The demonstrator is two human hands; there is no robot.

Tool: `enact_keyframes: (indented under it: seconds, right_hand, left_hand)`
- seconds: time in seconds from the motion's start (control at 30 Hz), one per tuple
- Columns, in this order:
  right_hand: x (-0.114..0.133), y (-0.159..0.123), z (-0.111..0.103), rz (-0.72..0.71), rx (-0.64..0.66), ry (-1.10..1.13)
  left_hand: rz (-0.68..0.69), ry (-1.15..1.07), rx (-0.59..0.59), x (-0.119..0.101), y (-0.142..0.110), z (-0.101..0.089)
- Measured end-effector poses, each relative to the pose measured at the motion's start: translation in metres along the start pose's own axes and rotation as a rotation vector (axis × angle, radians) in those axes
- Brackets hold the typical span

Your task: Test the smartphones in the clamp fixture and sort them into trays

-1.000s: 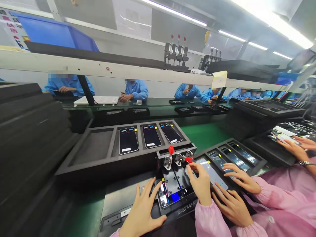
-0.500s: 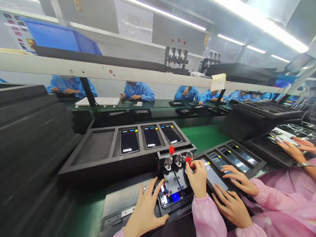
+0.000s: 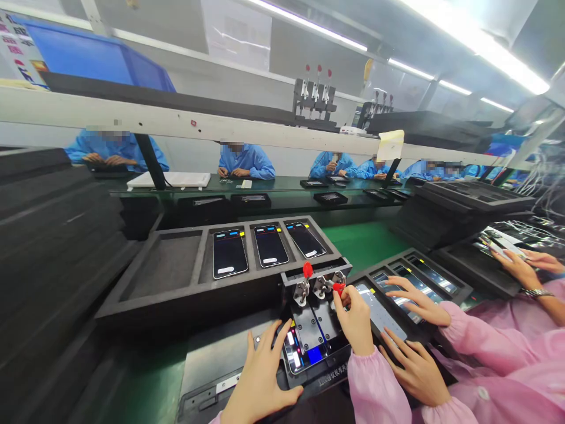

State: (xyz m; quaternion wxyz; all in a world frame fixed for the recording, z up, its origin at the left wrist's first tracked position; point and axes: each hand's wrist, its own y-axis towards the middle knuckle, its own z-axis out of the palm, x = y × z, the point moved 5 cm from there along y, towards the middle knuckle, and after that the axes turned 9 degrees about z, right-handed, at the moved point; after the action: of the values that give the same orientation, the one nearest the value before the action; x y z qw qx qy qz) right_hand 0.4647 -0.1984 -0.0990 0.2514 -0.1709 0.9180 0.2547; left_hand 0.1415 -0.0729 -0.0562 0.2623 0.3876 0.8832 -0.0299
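A black test fixture (image 3: 335,372) with toggle clamps holds a lit phone (image 3: 293,353) under a dark plate (image 3: 309,334). Spread wide, my left hand (image 3: 260,374) rests at the fixture's left side, its fingertips beside the phone's edge. My right hand (image 3: 358,318) pinches a red-tipped toggle clamp handle (image 3: 339,287), which lies low toward me. Another red clamp handle (image 3: 308,270) stands upright to its left. Whatever is under my right hand is hidden.
Behind the fixture, a foam tray (image 3: 150,288) holds three phones. A co-worker's hands (image 3: 417,368) touch a bright phone (image 3: 379,312) close on my right, beside a tray of phones (image 3: 415,288). Stacked foam trays (image 3: 44,247) rise at left; a shelf beam (image 3: 265,131) crosses ahead.
The view has shifted slightly. My hands keep nearly the same places, the right still on the clamp handle. The co-worker's farther hand has moved left and up over the phones.
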Motion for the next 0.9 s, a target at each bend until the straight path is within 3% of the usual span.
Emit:
enact_keyframes:
  seconds: [0.23,0.37,0.43,0.53,0.63,0.7,0.8,0.83,0.9]
  right_hand:
    - [-0.003,-0.002,0.001,0.028,-0.015,0.041]
    - [-0.002,0.016,-0.019,0.147,-0.103,0.246]
    - [0.000,0.041,-0.043,0.371,-0.254,0.425]
    - [0.000,0.079,-0.078,1.016,-0.617,0.699]
    - [0.026,0.127,-0.106,1.120,-0.607,0.815]
    - [0.049,0.153,-0.119,0.996,-0.526,0.973]
    - [0.101,0.193,-0.130,0.507,-0.312,1.246]
    - [0.120,0.205,-0.131,0.346,-0.228,1.275]
    - [0.151,0.225,-0.123,0.184,-0.068,1.218]
  left_hand:
    - [0.013,0.002,-0.020,0.005,-0.002,0.001]
    - [0.016,-0.013,-0.018,0.005,0.000,0.001]
    - [0.023,-0.014,-0.020,0.003,0.001,-0.001]
    - [0.036,-0.013,-0.024,0.003,-0.002,-0.008]
    - [0.010,-0.024,-0.026,0.019,-0.020,-0.019]
    - [-0.047,-0.052,-0.023,0.041,-0.043,-0.028]
    - [-0.129,-0.127,-0.030,0.078,-0.087,-0.042]
    - [-0.143,-0.160,-0.049,0.088,-0.101,-0.047]
    - [-0.165,-0.262,-0.140,0.106,-0.126,-0.056]
